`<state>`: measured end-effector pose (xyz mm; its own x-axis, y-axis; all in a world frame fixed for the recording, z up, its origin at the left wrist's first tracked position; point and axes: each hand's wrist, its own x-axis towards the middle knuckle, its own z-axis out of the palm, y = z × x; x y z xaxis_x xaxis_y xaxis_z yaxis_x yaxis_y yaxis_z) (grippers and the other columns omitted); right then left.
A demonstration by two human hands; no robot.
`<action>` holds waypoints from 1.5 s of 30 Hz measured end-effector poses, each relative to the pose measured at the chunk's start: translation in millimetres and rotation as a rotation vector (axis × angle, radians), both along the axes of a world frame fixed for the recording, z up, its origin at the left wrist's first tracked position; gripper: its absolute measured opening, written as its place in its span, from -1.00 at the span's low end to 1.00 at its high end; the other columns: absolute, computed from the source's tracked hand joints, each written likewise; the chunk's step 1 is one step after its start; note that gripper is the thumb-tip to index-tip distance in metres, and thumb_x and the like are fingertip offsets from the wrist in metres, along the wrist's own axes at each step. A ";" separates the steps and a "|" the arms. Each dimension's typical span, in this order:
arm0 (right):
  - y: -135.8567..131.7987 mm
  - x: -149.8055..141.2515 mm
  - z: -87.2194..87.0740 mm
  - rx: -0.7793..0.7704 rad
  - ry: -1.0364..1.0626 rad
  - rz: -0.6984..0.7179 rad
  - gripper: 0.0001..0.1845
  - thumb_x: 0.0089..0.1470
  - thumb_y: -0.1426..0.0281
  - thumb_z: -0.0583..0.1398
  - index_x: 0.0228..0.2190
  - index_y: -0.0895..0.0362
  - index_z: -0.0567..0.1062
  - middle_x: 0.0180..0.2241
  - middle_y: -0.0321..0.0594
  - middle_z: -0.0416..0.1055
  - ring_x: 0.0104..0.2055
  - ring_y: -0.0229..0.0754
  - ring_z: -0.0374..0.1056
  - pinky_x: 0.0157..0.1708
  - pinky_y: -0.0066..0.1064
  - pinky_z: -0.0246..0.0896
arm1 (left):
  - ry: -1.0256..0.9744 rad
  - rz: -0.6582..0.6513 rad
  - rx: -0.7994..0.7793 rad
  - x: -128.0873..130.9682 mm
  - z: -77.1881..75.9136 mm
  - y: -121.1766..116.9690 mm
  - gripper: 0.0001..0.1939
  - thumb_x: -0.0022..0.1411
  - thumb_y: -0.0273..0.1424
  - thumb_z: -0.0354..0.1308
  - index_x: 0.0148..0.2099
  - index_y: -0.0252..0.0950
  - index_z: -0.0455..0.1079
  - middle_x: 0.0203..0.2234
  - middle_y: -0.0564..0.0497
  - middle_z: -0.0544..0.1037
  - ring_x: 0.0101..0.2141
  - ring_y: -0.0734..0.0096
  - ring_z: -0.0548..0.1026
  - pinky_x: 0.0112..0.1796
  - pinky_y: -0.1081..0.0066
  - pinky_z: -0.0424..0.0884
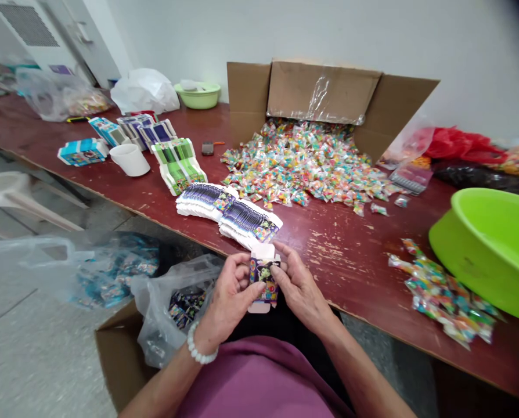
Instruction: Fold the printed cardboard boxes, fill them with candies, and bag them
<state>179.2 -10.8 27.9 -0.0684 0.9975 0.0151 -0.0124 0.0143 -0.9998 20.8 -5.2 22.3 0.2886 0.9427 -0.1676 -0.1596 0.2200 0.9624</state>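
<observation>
Between my two hands is a small purple printed candy box (265,280), held upright in front of my body with its white top and bottom flaps sticking out. My left hand (231,293) grips its left side, thumb across the front. My right hand (298,284) closes on the right side, thumb on the printed face. Just beyond, at the table edge, lie two fanned stacks of flat purple cartons (248,220). A large heap of small wrapped candy packets (303,165) spills from a tipped cardboard box (324,93) farther back.
A green basin (481,249) stands at the right, beside a smaller pile of candy packets (446,293). Green cartons (179,165), a white mug (130,159) and blue cartons (83,152) are at the left. Below the table edge, a plastic bag (168,307) sits in a carton.
</observation>
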 end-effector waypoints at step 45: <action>8.7 6.5 -0.7 -0.098 0.046 0.095 -0.76 0.12 0.21 0.28 -0.37 0.15 0.50 -0.54 -0.30 0.49 -0.65 -0.28 0.37 -0.63 -0.47 0.27 | 0.019 -0.181 -0.216 5.9 -15.6 -4.6 -0.25 0.29 0.20 -0.19 -0.39 -0.39 0.43 -0.55 -0.08 0.52 -0.66 0.48 0.43 -0.60 0.49 0.29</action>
<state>185.7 -2.1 27.2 -0.1644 0.9834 -0.0766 -0.0549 -0.0867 -0.9947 26.7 -9.8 6.7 0.4437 0.8179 -0.3664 -0.0814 0.4440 0.8923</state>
